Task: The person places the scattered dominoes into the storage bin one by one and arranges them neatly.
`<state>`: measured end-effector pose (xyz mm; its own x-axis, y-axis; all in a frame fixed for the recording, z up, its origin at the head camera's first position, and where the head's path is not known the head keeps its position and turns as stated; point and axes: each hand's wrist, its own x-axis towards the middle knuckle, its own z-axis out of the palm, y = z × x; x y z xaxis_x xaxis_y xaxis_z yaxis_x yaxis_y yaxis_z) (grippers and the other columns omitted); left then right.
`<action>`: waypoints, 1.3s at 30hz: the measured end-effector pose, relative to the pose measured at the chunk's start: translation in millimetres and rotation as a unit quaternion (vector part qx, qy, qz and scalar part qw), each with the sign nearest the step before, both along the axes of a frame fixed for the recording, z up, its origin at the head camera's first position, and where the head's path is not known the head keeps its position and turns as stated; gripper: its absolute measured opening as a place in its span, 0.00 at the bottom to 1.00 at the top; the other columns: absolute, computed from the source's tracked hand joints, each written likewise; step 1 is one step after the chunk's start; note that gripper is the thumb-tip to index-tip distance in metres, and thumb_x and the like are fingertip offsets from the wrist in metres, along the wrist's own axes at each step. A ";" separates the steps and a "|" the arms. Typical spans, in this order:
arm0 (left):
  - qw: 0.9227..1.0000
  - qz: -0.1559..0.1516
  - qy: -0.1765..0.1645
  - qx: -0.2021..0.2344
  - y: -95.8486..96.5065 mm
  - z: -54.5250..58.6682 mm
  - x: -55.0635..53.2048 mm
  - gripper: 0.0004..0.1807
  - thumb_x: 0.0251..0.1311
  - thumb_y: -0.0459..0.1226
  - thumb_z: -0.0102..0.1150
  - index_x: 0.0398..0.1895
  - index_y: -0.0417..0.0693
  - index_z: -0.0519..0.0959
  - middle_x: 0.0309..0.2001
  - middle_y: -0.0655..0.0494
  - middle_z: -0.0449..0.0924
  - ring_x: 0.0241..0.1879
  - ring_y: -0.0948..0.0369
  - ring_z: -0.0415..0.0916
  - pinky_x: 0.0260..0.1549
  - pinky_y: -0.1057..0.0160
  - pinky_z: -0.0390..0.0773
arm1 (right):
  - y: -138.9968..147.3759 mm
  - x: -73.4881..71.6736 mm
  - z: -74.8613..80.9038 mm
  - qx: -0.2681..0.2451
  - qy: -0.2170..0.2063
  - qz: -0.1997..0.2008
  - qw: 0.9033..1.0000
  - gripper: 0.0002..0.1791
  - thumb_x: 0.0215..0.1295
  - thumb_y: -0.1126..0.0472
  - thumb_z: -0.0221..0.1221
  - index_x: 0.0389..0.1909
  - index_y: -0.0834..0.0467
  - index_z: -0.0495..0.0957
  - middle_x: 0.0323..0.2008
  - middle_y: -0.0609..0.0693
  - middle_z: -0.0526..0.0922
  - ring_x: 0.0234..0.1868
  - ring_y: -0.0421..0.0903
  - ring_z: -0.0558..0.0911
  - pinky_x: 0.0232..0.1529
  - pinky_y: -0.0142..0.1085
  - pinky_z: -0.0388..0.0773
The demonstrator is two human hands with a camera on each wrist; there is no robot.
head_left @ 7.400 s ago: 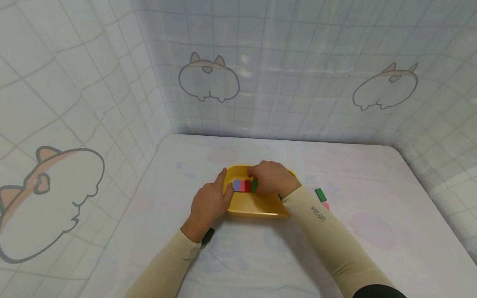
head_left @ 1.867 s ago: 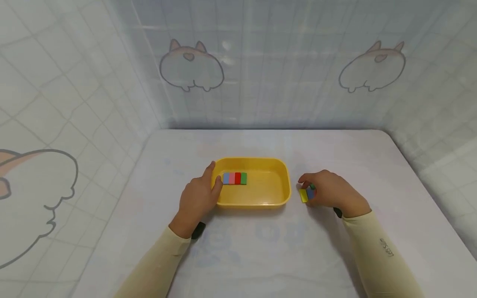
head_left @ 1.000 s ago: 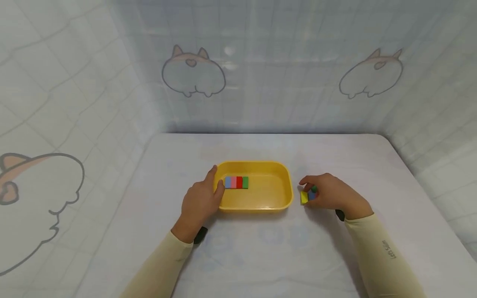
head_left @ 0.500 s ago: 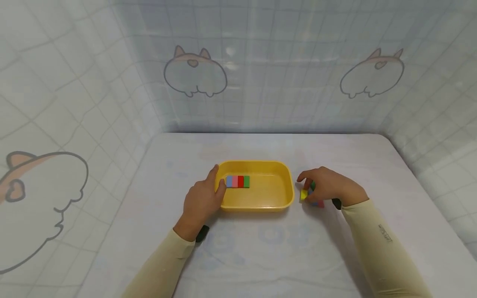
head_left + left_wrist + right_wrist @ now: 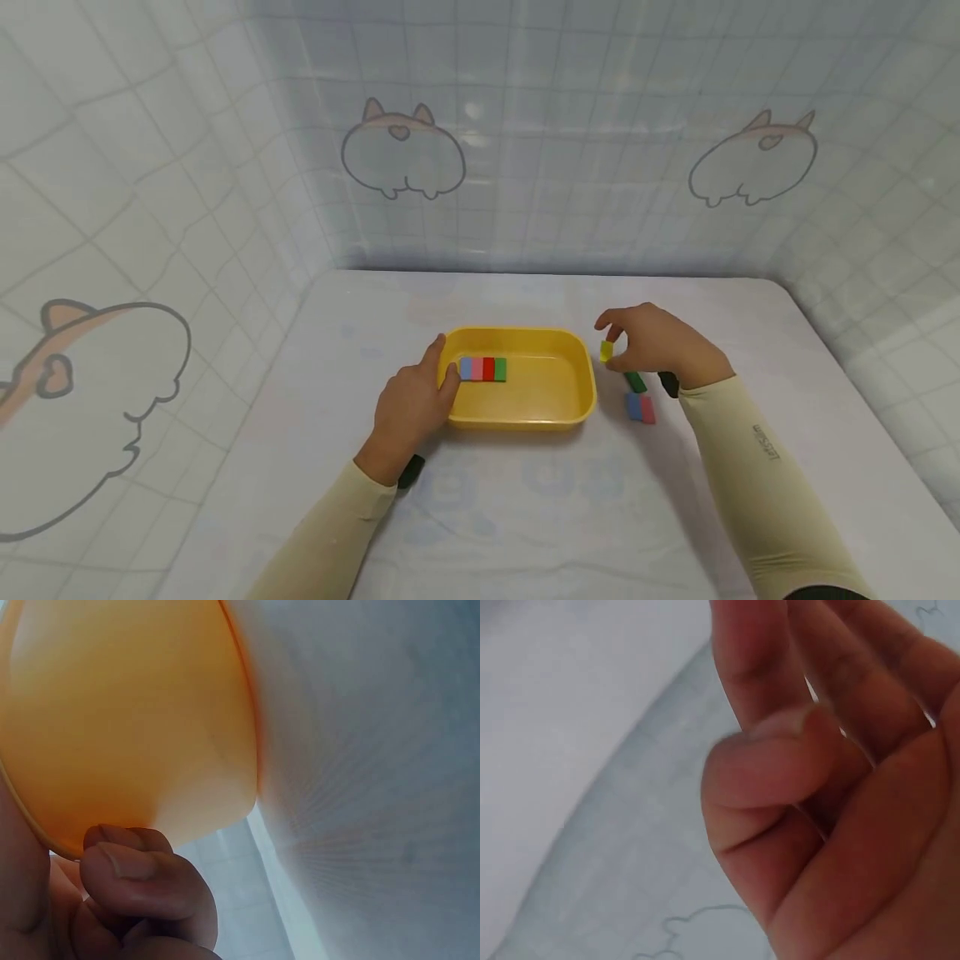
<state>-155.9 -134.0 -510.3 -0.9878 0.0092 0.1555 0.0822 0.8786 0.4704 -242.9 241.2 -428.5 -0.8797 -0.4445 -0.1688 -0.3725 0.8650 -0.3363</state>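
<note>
At the left end of a shallow yellow tray [image 5: 540,398], my left hand [image 5: 408,408] grips the rim, thumb over the inside. In the left wrist view, curled fingers [image 5: 150,889] lie against the tray's outer wall [image 5: 127,712]. Inside, a row of flat tiles runs blue [image 5: 466,369], pink [image 5: 477,369], red [image 5: 489,369] and green [image 5: 500,369]. Just right of the tray, my right hand [image 5: 663,346] pinches a yellow tile [image 5: 606,351] between thumb and fingers. The right wrist view shows the thumb [image 5: 772,769] bent towards the fingers; the tile is hidden there.
Beneath and beside my right hand, a green tile [image 5: 636,382] lies on the white cloth-covered table [image 5: 525,533]. Nearer me, a blue tile [image 5: 633,407] sits against a pinkish-red tile [image 5: 648,409]. White gridded curtains [image 5: 570,167] hang around the table.
My right hand went from the green tile in the tray's row to the loose tiles at right, then picked up the yellow one and moved it away from me. The left hand keeps its grip.
</note>
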 end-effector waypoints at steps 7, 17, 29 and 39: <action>1.000 0.003 -0.009 -0.003 -3.0 0.2 0.3 0.36 0.78 0.55 0.43 0.83 0.51 0.60 0.15 0.54 0.69 0.14 0.55 0.67 0.14 0.58 0.68 | -31.9 -5.8 24.9 -0.010 0.036 0.007 0.999 0.29 0.58 0.53 0.76 0.62 0.47 0.81 0.49 0.45 0.86 0.39 0.46 0.83 0.42 0.44 0.83; 1.000 0.004 0.000 -0.002 -5.1 -0.7 2.0 0.36 0.78 0.55 0.43 0.83 0.51 0.61 0.15 0.53 0.69 0.13 0.54 0.68 0.13 0.58 0.68 | -77.6 -6.4 31.3 -0.048 0.071 0.060 0.995 0.28 0.61 0.51 0.74 0.62 0.49 0.81 0.49 0.44 0.86 0.39 0.46 0.82 0.41 0.43 0.81; 1.000 0.007 -0.008 -0.010 -4.8 -3.8 1.9 0.36 0.78 0.57 0.42 0.84 0.53 0.61 0.17 0.54 0.71 0.16 0.54 0.70 0.17 0.57 0.73 | -127.7 -3.0 19.7 -0.118 0.103 0.120 0.980 0.26 0.59 0.52 0.76 0.59 0.49 0.84 0.48 0.43 0.87 0.35 0.43 0.81 0.38 0.39 0.80; 1.000 -0.003 0.013 -0.020 -5.7 -4.1 4.9 0.36 0.78 0.55 0.44 0.83 0.49 0.62 0.15 0.55 0.69 0.13 0.55 0.68 0.15 0.59 0.71 | -143.7 -5.0 -7.7 -0.151 0.089 0.117 0.978 0.28 0.59 0.54 0.77 0.61 0.46 0.82 0.48 0.42 0.88 0.29 0.39 0.82 0.38 0.38 0.81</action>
